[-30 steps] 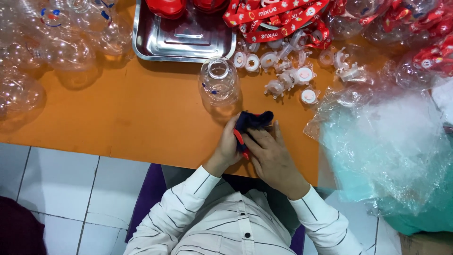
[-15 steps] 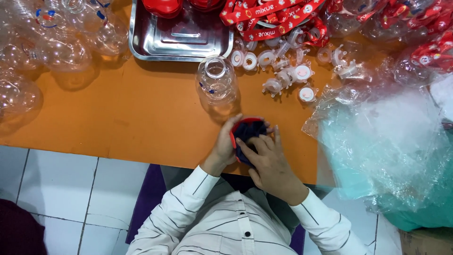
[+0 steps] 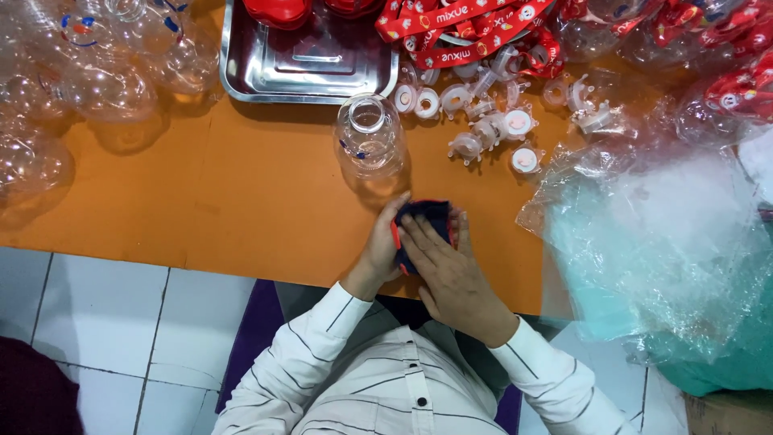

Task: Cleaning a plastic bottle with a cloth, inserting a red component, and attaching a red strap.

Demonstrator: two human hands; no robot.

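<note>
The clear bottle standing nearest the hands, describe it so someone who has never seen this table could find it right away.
Start at the steel tray at the far edge of the orange table. Just off its near right corner stands the bottle, upright, mouth open, directly beyond the left hand and right hand. Unlike the other clear bottles heaped at the far left, it stands alone.

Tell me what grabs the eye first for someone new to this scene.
First, the two hands at the near edge of the orange table: the left hand and right hand close together around a small dark blue and red piece. Just beyond them stands a clear plastic bottle, open-topped. Behind it sit a shiny metal tray and a heap of red straps, with crinkled clear plastic bags to the right.
</note>
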